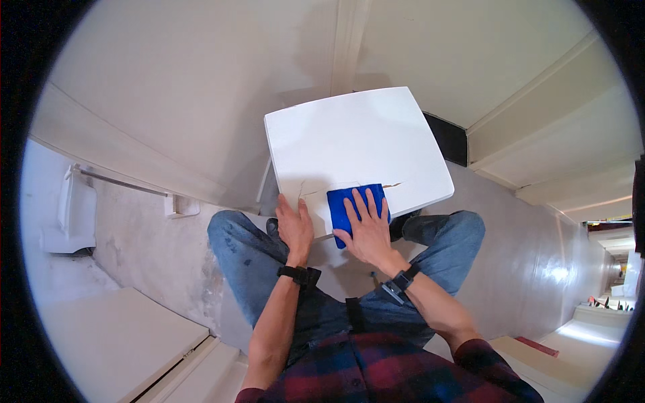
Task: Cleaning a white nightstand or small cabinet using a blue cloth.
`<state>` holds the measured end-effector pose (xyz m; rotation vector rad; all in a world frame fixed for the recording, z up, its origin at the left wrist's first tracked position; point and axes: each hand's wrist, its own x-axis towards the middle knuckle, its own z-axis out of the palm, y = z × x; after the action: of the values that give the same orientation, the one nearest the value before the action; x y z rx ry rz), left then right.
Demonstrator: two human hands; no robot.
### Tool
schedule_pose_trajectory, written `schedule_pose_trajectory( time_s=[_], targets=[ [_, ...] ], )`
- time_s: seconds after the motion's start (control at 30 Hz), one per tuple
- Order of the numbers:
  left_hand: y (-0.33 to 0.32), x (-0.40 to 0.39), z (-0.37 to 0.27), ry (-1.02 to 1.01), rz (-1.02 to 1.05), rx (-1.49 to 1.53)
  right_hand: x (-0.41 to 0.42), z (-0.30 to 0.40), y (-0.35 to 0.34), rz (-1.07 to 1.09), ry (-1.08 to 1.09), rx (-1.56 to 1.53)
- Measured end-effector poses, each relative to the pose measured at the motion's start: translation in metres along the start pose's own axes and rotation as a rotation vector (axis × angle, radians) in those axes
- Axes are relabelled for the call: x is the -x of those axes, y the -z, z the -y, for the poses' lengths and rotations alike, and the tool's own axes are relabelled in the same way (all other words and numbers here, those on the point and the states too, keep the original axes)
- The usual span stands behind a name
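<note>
Between my knees stands a small table with a white top (358, 141). Its surface is cracked near the side closest to me, with a brown split showing beside the cloth. My right hand (368, 229) presses down with spread fingers on a folded blue cloth (338, 209), whose lower end hangs past the table's near edge. At the near left corner, my left hand (295, 226) holds the tabletop, its thumb and fingers about the edge. Both wrists wear black straps. The table's underside is mostly hidden.
White panelled walls (201, 101) close in behind the table, with a dark panel (447, 138) low at the right. A doorway at left shows a white fixture (78, 211) and a metal rod (123, 183). A hinged white door (121, 342) stands lower left. Grey floor (529, 257) stretches right.
</note>
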<state>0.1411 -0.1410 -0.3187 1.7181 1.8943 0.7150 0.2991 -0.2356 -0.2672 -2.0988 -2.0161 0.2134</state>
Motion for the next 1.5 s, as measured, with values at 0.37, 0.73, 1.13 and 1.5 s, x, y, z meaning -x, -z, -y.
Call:
schedule_pose_trajectory(
  time_s=[0.37, 0.73, 1.13, 1.5],
  targets=[
    [-0.004, -0.002, 0.012, -0.051, -0.078, 0.088, -0.018, 0.021, -0.014, 0.012, -0.062, 0.0],
    [-0.004, -0.003, 0.008, -0.016, -0.086, 0.175, -0.07, 0.015, -0.031, -0.072, -0.033, 0.019],
    [-0.002, -0.001, 0.002, 0.057, -0.108, 0.322, -0.084, 0.023, -0.032, -0.097, 0.029, 0.042],
    [0.002, -0.001, 0.0, 0.208, -0.139, 0.414, -0.131, 0.006, -0.037, -0.073, 0.027, 0.047]
  ],
)
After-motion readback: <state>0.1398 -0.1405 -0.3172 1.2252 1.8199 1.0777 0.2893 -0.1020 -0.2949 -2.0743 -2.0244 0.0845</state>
